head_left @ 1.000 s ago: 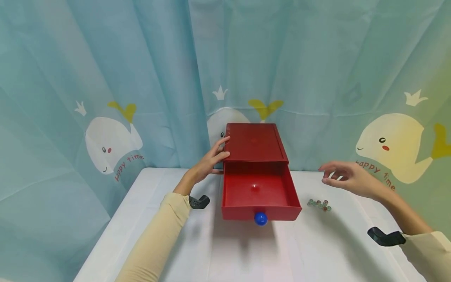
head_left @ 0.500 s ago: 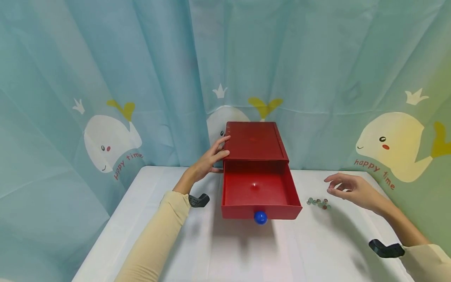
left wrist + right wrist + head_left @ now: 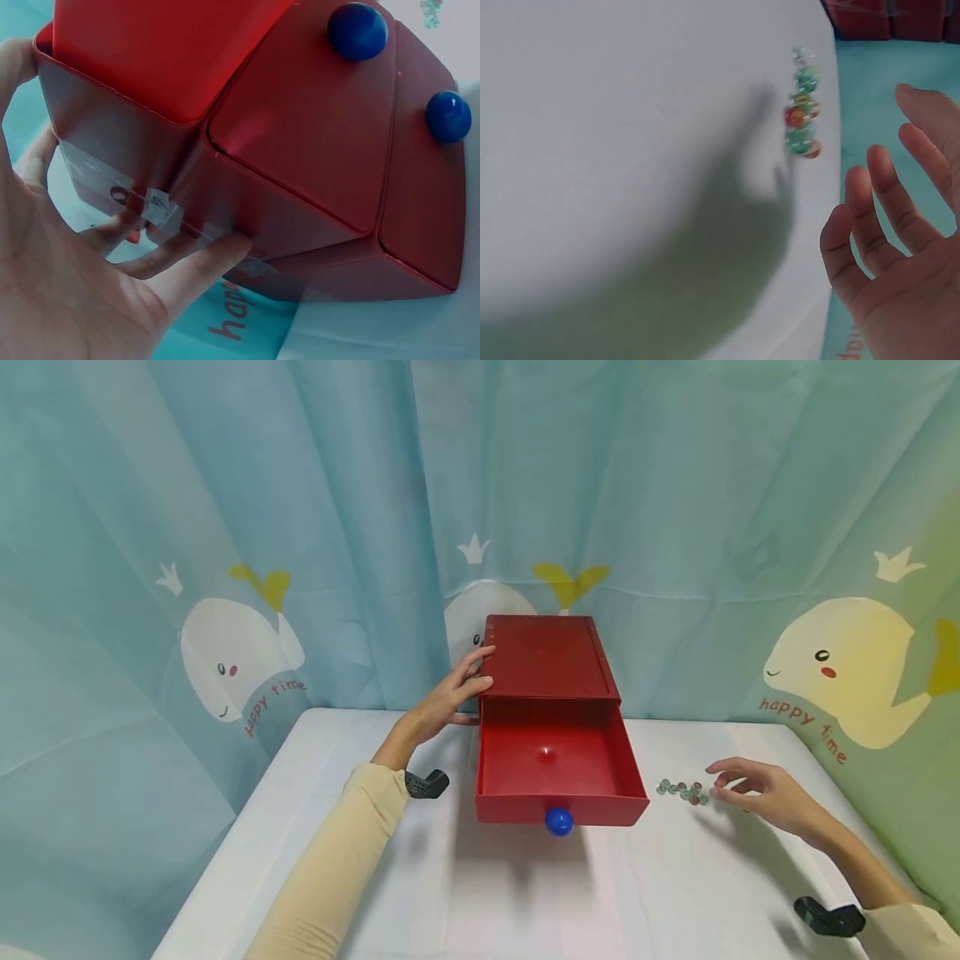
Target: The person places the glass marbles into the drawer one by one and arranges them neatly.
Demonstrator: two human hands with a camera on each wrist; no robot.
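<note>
The red cabinet [image 3: 551, 656] has its top drawer [image 3: 517, 768] pulled out, with a blue knob [image 3: 558, 822] in front; the drawer holds nothing visible. My left hand [image 3: 442, 702] rests against the cabinet's left side, fingertips at the top edge. In the left wrist view, the left hand [image 3: 82, 277] spreads its fingers along the taped side of the cabinet [image 3: 285, 202]. Several glass marbles [image 3: 684, 791] lie clustered right of the drawer. Just right of them my right hand [image 3: 776, 797] hovers, fingers loosely bent, holding nothing. The right wrist view shows the right hand [image 3: 907, 262] apart from the marbles [image 3: 802, 112].
A white cloth covers the table [image 3: 390, 885]. Behind it hangs a blue-green curtain [image 3: 360, 527] printed with whales, close to the cabinet's back. Lower drawers with blue knobs [image 3: 448, 117] appear closed in the left wrist view.
My right hand has come down and a little to the right, nearer the marbles' level. The left hand keeps its place on the cabinet. The head view has shifted slightly.
</note>
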